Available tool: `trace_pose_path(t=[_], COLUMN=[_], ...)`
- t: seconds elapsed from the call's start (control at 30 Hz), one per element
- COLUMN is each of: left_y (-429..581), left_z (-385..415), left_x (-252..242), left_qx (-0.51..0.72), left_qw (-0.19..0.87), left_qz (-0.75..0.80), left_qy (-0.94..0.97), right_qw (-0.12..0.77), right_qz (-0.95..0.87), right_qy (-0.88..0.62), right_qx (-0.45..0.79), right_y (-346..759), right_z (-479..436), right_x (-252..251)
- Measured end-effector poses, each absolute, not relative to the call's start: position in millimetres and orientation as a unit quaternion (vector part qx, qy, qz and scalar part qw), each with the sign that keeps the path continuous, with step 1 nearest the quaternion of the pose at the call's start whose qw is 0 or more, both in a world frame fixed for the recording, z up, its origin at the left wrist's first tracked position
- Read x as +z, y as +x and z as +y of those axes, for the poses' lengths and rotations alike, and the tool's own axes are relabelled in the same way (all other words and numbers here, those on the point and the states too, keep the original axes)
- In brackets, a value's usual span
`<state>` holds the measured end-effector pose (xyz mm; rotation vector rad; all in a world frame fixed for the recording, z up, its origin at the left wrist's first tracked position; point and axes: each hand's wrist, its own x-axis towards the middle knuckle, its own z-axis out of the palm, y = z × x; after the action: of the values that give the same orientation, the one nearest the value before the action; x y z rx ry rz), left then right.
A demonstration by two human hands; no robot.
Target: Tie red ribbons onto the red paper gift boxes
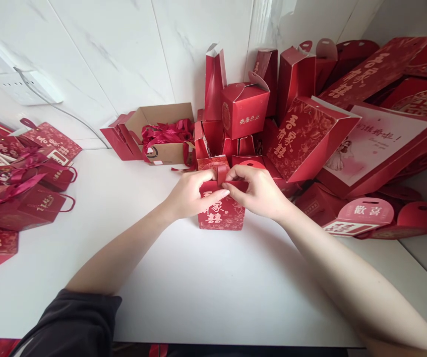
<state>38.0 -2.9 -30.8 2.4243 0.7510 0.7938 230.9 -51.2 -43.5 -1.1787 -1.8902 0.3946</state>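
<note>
A small red gift box (220, 214) with gold characters stands upright on the white table (198, 287). My left hand (191, 193) and my right hand (258, 191) meet over its top. Both pinch a red ribbon (221, 173) that runs across the box's folded top flaps. The fingertips of both hands are closed on the ribbon; the top of the box is partly hidden beneath them.
A cardboard box (161, 131) of red ribbons sits at the back against the wall. Empty red boxes (245, 109) and flat red bags (369, 144) pile up at the back right. Ribbon-tied red boxes (23, 188) lie at the left. A socket (23, 84) is on the wall.
</note>
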Motion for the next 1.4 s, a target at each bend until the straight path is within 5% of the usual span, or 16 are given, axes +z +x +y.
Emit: trace_pose_path(t=[0.93,1.4], left_y=[31.3,28.3], left_z=[13.5,8.6], left_x=[-31.2,-24.4], left_qx=[0.232,0.277], left_qw=[0.230,0.259], left_qz=[0.259,0.212], left_qy=[0.909,0.901], right_qw=[0.403,0.436], right_qz=[-0.769,-0.791], right_qy=[-0.429,-0.395], right_qx=[0.251,0.171], right_y=[242.5,241.0], right_z=[-45.7,-46.7], right_x=[-44.4,-43.3])
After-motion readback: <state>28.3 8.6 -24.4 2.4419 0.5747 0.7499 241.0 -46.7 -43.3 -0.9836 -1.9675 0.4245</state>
